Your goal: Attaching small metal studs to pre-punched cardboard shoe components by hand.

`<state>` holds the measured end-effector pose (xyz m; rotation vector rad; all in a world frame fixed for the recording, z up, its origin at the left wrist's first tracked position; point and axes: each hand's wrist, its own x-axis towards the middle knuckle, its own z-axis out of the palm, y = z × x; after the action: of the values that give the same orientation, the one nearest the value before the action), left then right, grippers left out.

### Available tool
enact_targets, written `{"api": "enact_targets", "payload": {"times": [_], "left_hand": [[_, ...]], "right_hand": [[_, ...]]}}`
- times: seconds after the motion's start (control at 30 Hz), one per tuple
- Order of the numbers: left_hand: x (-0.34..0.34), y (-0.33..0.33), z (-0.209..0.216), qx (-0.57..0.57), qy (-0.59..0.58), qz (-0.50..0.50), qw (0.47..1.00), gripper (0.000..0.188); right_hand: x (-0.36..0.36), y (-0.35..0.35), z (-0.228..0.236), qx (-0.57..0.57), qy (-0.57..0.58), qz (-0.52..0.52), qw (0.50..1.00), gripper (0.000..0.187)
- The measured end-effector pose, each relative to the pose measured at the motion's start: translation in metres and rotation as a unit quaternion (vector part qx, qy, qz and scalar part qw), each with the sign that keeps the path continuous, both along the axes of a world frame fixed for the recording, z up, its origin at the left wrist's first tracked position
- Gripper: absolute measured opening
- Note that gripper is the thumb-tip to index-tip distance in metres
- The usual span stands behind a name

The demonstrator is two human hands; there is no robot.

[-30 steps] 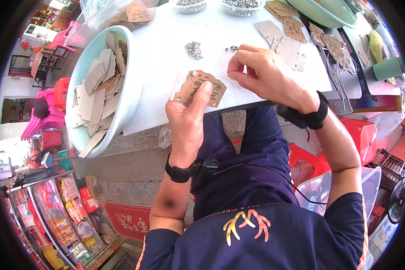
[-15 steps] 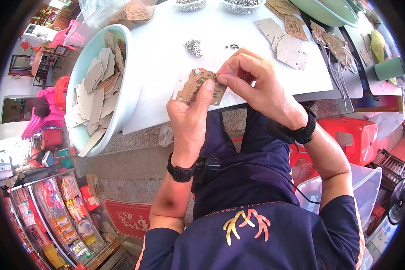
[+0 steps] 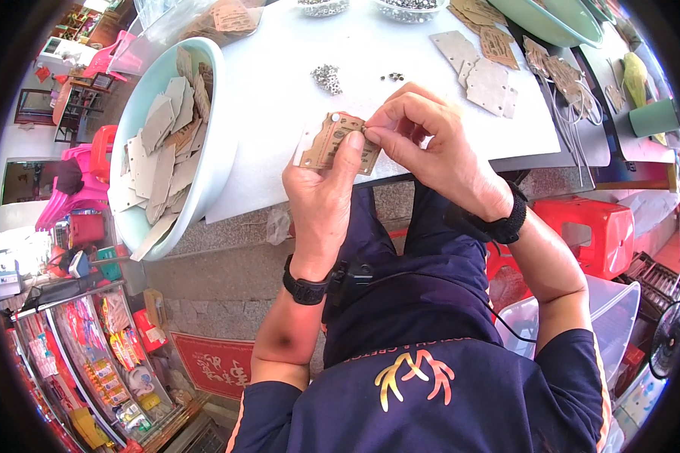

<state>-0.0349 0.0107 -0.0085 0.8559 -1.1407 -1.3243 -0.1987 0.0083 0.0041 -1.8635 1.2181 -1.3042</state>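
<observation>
Card (image 3: 328,145): brown, flat, held above the table's (image 3: 272,98) six o'clock edge; looks light and stiff, perhaps prone to creasing at corners, best taken by its broad middle.
Left hand (image 3: 321,198): clamps the card from seven o'clock, thumb on top.
Right hand (image 3: 434,136): thumb and finger in a narrow pinch at the card's two o'clock corner (what lies between them, one cannot tell).
Studs (image 3: 327,78): silvery heap, twelve o'clock.
Tub (image 3: 221,143): nine o'clock.
</observation>
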Motion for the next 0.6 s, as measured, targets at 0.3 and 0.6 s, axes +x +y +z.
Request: {"api": "enact_targets", "payload": {"times": [0.3, 0.6], "left_hand": [[-0.0003, 0.0006, -0.0002, -0.002, -0.043, 0.000, 0.999, 0.025], [-0.0011, 0.0015, 0.0006, -0.003, -0.040, 0.000, 0.999, 0.027]], "right_hand": [[0.0003, 0.0005, -0.0014, -0.020, -0.010, -0.004, 1.000, 0.010], [-0.0023, 0.0013, -0.0057, 0.069, -0.057, 0.005, 0.996, 0.014]]}}
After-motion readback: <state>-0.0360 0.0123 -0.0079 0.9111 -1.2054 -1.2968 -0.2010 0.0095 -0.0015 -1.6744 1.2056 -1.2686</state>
